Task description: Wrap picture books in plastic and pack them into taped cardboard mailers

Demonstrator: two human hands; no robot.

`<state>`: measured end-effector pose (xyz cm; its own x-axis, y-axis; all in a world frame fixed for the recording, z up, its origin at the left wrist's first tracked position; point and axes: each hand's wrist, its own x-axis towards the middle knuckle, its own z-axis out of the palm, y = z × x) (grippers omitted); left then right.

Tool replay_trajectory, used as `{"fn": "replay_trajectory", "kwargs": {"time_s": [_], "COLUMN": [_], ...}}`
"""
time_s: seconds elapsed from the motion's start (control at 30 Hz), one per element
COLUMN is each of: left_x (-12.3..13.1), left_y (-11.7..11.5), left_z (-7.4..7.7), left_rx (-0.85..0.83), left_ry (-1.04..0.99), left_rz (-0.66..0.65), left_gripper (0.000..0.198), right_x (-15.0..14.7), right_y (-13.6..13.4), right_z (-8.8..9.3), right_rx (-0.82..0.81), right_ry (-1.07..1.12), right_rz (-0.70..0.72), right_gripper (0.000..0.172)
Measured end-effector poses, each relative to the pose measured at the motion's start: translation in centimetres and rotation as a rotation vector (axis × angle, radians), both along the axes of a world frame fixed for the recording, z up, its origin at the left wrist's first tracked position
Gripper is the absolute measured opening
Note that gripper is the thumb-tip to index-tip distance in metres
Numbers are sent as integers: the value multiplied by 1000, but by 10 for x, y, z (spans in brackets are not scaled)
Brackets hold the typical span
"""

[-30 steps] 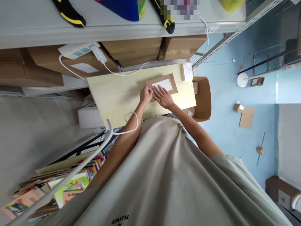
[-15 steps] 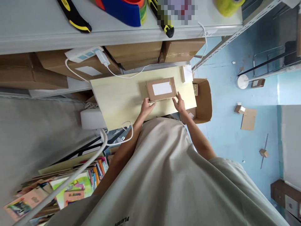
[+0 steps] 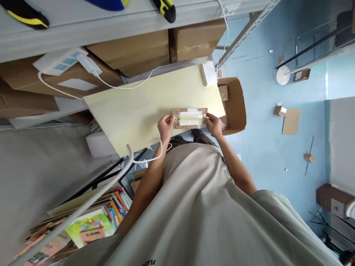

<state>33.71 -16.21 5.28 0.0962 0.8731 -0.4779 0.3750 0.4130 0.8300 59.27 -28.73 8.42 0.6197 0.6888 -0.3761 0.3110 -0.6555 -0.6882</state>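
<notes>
That oblong brown cardboard box (image 3: 189, 126) seems light and stiff, slick along its shiny clear tape (image 3: 190, 118); left hand (image 3: 165, 127) and right hand (image 3: 214, 125) clamp fingers on its short ends, sensible holds.

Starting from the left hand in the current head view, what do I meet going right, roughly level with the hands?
Left hand → taped cardboard package → right hand → open cardboard box → flat cardboard piece on the blue floor.

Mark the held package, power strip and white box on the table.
Held package (image 3: 190, 119): head view, visible face.
Power strip (image 3: 57, 62): head view, middle of body.
White box (image 3: 210, 75): head view, broad face.
</notes>
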Motion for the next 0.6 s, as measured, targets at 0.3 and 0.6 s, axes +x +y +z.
{"fn": "replay_trajectory", "kwargs": {"time_s": [0.3, 0.6], "left_x": [34, 256], "left_y": [-17, -41], "left_z": [19, 58], "left_rx": [90, 245], "left_ry": [157, 185], "left_rz": [62, -219], "left_gripper": [34, 30], "right_x": [35, 208], "right_y": [-15, -99], "right_z": [-3, -26], "right_rx": [22, 241], "right_ry": [223, 286], "right_rz": [25, -415], "right_gripper": [34, 64]}}
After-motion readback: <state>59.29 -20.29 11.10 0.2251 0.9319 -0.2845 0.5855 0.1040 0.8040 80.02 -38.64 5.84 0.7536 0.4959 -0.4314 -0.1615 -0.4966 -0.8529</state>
